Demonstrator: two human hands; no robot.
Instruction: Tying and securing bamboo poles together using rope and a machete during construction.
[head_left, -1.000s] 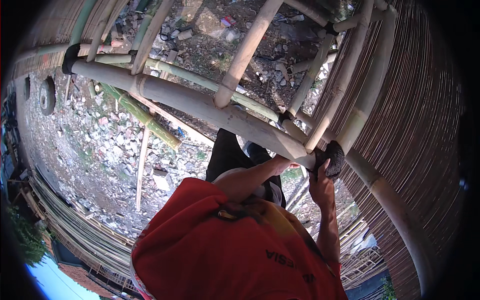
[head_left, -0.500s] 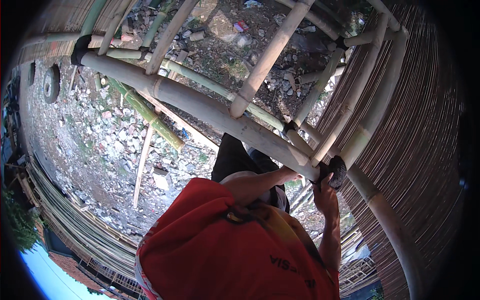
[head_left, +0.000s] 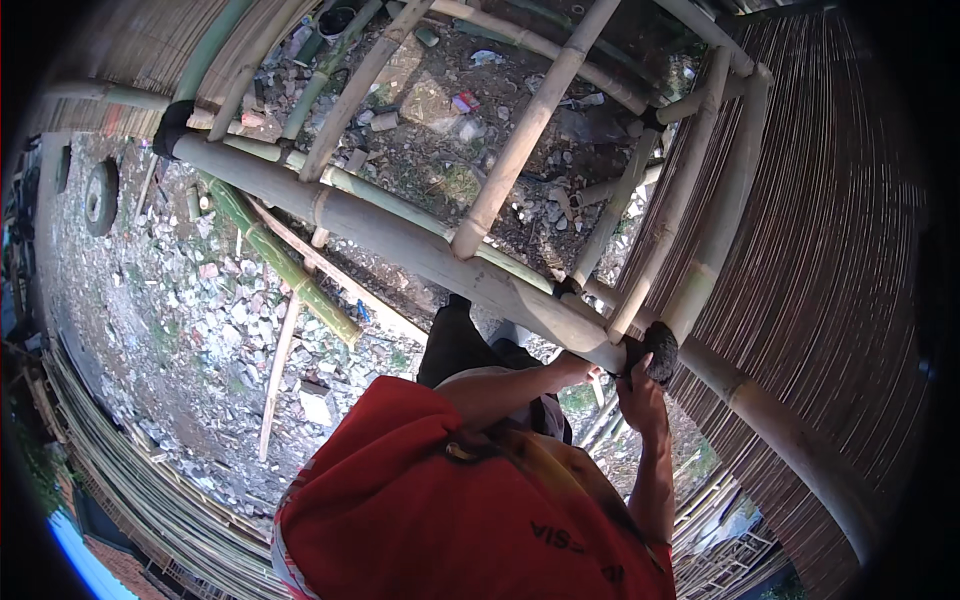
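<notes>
A thick bamboo pole (head_left: 400, 247) crosses in front of me, sloping down to a joint on the right. Dark fibre rope (head_left: 656, 352) is wound there in a thick lashing around the crossing poles. My right hand (head_left: 640, 395) is closed at the lashing's lower side, its thumb up against the dark rope. Under the pole's end, just left of the joint, my left hand (head_left: 574, 369) is closed. Its fingers are partly hidden, and what they hold cannot be made out.
Thinner bamboo poles (head_left: 530, 130) run outward from the thick one. A wall of thin bamboo strips (head_left: 800, 250) rises on the right, with a curved pole (head_left: 770, 425) along it. Far below lie rubble (head_left: 240, 310), a tyre (head_left: 101, 198) and a green bamboo pole (head_left: 290, 265).
The view has shifted slightly, so the frame and joint sit a little further left and lower. Both hands stay at the lashed joint with nearly the same grip.
</notes>
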